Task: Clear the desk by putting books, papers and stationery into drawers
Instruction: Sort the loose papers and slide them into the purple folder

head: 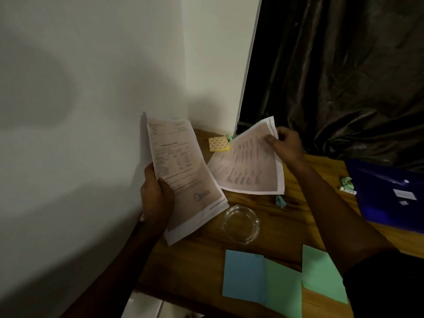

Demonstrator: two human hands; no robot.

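Observation:
My left hand grips a stack of printed sheets, held upright above the left edge of the wooden desk. My right hand pinches the top corner of another printed sheet, lifted at a slant over the back of the desk. A blue paper and two green papers lie flat at the desk's near edge. A yellow sticky-note pad sits at the back corner. A dark blue folder lies at the right.
A clear glass ashtray stands mid-desk. Crumpled green paper scraps lie near it and by the folder, beside a small white tube. A white wall is on the left, a dark curtain behind. A white edge shows below the desk.

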